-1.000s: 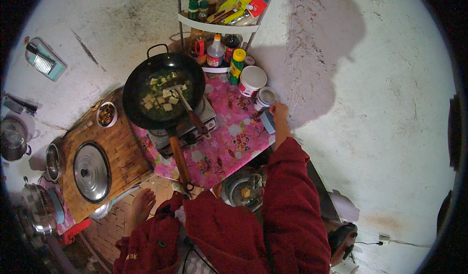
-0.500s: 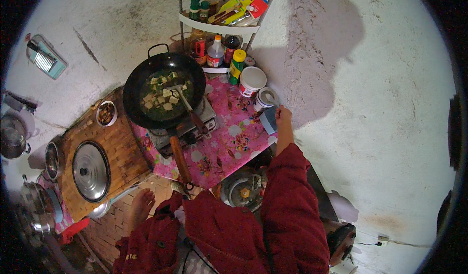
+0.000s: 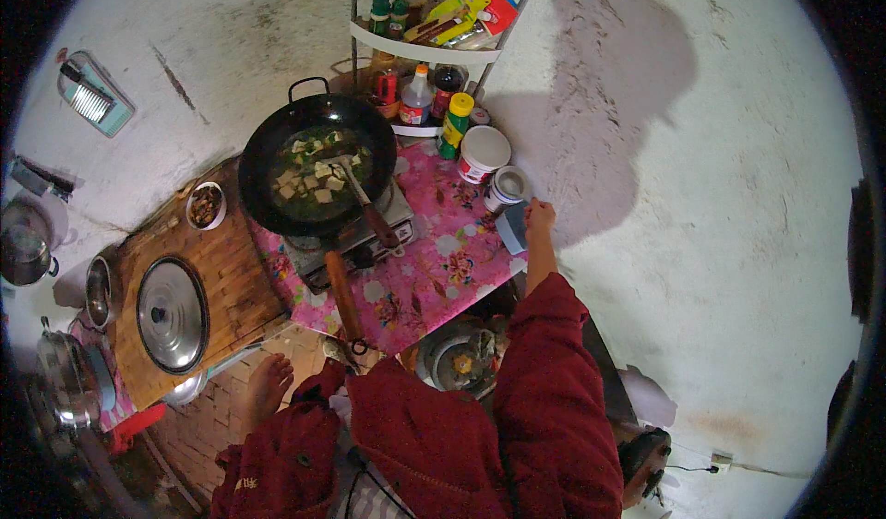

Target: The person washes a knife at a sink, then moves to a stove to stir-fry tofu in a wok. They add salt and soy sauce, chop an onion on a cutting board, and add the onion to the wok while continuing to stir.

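Observation:
My right hand (image 3: 540, 214) is closed in a pinch just beside a small white jar (image 3: 508, 187) with its top uncovered. Whatever the fingers hold, if anything, is too small to make out. A blue-grey box-like piece (image 3: 512, 228) lies below the jar, next to that hand. My left hand (image 3: 269, 381) hangs low in front of my body, fingers apart and holding nothing. On the stove, a black wok (image 3: 263, 201) contains tofu cubes (image 3: 314, 190) and greens in liquid. A wooden-handled spatula (image 3: 378, 224) rests in it, untouched.
A gas stove (image 3: 399, 219) stands on a pink flowered cloth (image 3: 415, 302). Behind are a white tub (image 3: 484, 153), a green yellow-capped bottle (image 3: 454, 127) and a corner rack (image 3: 425, 50). At left, a wooden board (image 3: 235, 279) bears a metal lid (image 3: 173, 316) and a bowl of food (image 3: 206, 205).
The view has shifted slightly, moving the scene a little to the right. My right hand stays by the jar, still pinched, and my left hand keeps its low place.

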`<state>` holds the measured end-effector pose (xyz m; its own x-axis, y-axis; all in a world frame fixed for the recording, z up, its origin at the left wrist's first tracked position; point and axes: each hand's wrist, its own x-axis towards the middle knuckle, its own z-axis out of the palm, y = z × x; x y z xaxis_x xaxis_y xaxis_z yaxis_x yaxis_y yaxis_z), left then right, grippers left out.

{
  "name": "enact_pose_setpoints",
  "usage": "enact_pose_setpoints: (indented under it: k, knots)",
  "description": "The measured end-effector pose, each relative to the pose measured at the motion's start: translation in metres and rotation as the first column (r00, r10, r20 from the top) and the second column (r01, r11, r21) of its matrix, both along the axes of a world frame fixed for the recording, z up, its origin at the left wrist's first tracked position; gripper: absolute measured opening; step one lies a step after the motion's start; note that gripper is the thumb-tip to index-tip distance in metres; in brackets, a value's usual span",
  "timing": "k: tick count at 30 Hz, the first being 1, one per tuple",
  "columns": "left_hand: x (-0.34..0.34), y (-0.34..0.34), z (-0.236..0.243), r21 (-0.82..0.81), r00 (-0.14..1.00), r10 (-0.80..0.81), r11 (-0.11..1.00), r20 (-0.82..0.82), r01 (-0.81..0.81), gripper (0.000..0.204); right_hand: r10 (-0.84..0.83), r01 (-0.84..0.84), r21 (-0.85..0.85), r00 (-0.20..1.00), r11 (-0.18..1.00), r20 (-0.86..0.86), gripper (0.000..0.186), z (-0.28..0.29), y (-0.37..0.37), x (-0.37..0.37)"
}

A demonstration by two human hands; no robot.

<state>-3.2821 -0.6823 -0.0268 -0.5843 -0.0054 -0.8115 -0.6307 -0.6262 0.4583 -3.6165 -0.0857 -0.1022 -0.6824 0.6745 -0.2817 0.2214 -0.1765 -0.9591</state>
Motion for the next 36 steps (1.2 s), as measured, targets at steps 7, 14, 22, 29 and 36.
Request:
enact_pose_setpoints:
  k: [7, 14, 22, 29, 36]
  knots:
    - [0.003, 0.002, 0.000, -0.056, 1.000, 0.000, 0.998, 0.024, 0.001, 0.019, -0.006, 0.011, -0.311, 1.000, 0.950, 0.015, 0.017, -0.005, 0.012, 0.006]
    - [0.006, 0.005, 0.003, -0.051, 0.999, -0.008, 0.999, -0.040, 0.006, 0.022, 0.114, -0.153, -0.287, 0.982, 0.946, -0.149, 0.019, 0.036, -0.009, 0.030]
    - [-0.011, 0.016, 0.011, 0.000, 0.995, 0.007, 1.000, -0.104, -0.007, 0.022, 0.435, -0.487, -0.205, 0.865, 0.849, -0.251, 0.017, 0.146, -0.090, 0.010]
    - [-0.007, 0.023, 0.016, -0.005, 0.991, 0.035, 0.999, -0.127, -0.036, 0.018, 0.738, -0.796, -0.207, 0.606, 0.569, -0.296, 0.018, 0.186, -0.198, -0.009]
    - [0.006, 0.020, 0.011, 0.024, 0.990, 0.102, 0.995, -0.097, -0.101, 0.016, 0.872, -0.882, 0.069, 0.446, 0.467, -0.204, 0.015, 0.189, -0.272, -0.020]
